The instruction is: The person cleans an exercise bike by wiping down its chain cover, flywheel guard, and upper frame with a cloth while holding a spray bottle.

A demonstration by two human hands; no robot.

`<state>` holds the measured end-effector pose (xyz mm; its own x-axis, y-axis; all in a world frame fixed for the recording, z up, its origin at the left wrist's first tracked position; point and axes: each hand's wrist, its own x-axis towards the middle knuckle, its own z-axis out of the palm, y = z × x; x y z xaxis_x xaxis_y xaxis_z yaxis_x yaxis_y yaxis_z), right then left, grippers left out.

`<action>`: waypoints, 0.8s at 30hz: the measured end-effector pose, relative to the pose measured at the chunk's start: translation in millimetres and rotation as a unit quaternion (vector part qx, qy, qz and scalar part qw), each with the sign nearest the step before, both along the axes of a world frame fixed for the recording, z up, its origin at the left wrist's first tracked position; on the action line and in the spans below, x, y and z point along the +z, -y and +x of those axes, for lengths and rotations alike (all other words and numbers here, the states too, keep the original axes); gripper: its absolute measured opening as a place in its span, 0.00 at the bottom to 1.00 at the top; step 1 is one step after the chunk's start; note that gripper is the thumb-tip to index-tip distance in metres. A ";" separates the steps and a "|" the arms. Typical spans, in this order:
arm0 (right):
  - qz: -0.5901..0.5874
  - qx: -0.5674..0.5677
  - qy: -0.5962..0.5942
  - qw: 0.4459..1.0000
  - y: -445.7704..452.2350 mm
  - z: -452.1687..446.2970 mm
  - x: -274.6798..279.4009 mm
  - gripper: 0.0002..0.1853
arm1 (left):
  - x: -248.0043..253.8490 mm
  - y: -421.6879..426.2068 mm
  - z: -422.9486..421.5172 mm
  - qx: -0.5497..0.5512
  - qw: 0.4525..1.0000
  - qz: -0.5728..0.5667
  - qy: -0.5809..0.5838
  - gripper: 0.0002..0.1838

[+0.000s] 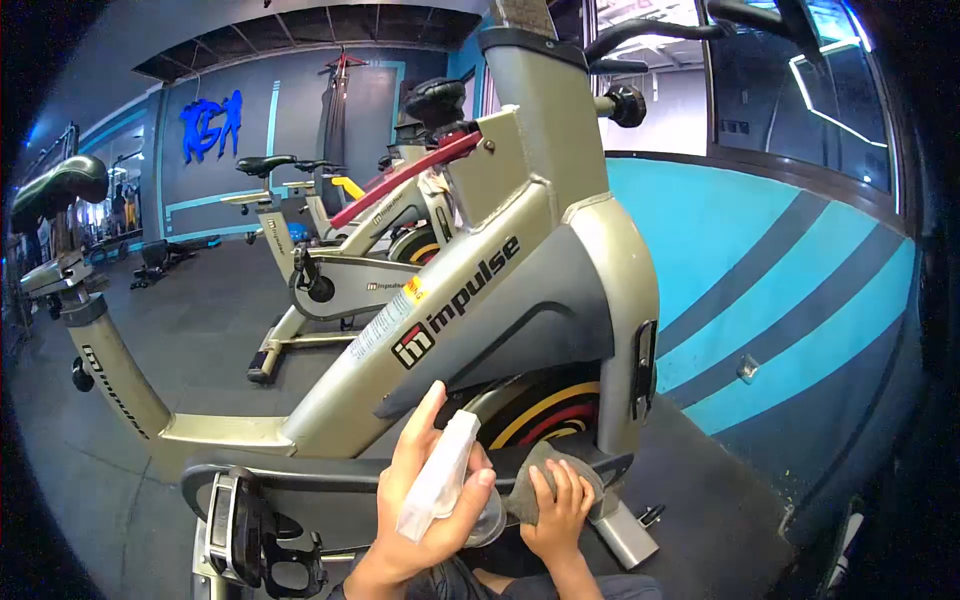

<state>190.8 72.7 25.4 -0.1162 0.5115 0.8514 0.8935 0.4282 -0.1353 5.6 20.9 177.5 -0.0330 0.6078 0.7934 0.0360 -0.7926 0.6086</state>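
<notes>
My left hand (402, 545) is closed around a spray bottle (441, 478) with a white trigger head and a clear body, mostly hidden by the palm; one finger points upward along it. Under my right hand (558, 515) is a grey cloth (522, 492), pressed against the front end of the dark chain guard (350, 472) of an exercise bike (470, 300). The bike's frame is pale gold and grey with "impulse" lettering. Behind the guard, a black flywheel (530, 410) with yellow and red rings shows.
A pedal (235, 525) with a toe cage juts out at the lower left. The bike's saddle (62, 188) is far left, its handlebar (650, 40) overhead. More exercise bikes (350, 275) stand behind. A turquoise and grey striped wall (740, 270) rises on the right.
</notes>
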 end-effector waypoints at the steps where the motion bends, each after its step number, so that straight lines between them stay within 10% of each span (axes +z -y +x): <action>1: -0.006 -0.004 -0.005 1.000 0.1 -1.0 0.8 0.37 | 2.8 -0.5 -1.0 0.001 1.000 0.008 0.000 0.43; 16: -0.024 0.005 -0.020 0.999 6.0 -4.8 3.0 0.36 | -9.7 -3.9 -16.1 -0.038 0.998 -0.036 0.041 0.49; 24: -0.037 0.008 -0.039 0.999 13.4 -6.4 6.4 0.40 | -66.2 5.9 -55.2 -0.056 0.975 -0.083 -0.196 0.48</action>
